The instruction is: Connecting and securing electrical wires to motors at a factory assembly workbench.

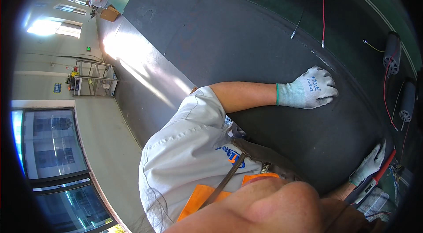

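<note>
On the dark work mat point(246, 52), the left hand point(313, 88), in a white knit glove, rests palm down with fingers together and curled slightly at its far edge. Nearer the person than that hand, at the mat's near edge, the right hand point(370, 164), also gloved, is closed around a red-handled tool point(382, 169). Beyond the mat's edge lie grey cylindrical motors point(391, 52) with red and yellow wires point(323, 3).

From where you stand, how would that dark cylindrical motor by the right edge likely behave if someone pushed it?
The cylindrical motor lies on its side, so it would probably roll. Its solid housing suggests weight for its size. The attached red wire would likely drag along the dark work surface.
</note>
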Demonstrator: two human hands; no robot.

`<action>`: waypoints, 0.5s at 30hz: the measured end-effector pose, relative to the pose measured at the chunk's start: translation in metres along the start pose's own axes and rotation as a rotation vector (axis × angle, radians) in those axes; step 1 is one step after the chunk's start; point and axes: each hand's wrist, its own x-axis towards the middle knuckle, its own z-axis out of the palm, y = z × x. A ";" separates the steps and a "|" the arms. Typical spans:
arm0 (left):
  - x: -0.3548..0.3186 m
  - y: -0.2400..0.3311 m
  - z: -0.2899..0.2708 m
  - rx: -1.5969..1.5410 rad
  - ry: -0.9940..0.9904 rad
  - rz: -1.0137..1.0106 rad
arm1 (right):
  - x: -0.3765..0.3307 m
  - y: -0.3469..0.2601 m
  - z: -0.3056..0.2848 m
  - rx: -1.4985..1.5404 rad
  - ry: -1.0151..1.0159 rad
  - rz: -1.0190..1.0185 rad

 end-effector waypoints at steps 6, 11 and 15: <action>-0.001 -0.001 -0.001 -0.009 -0.084 -0.033 | -0.001 0.001 0.001 0.006 0.011 0.014; 0.000 0.000 0.000 -0.004 0.003 0.006 | -0.001 0.000 0.000 0.001 0.001 0.022; 0.001 0.000 0.001 -0.008 0.009 0.006 | -0.001 -0.001 -0.001 0.014 0.001 0.032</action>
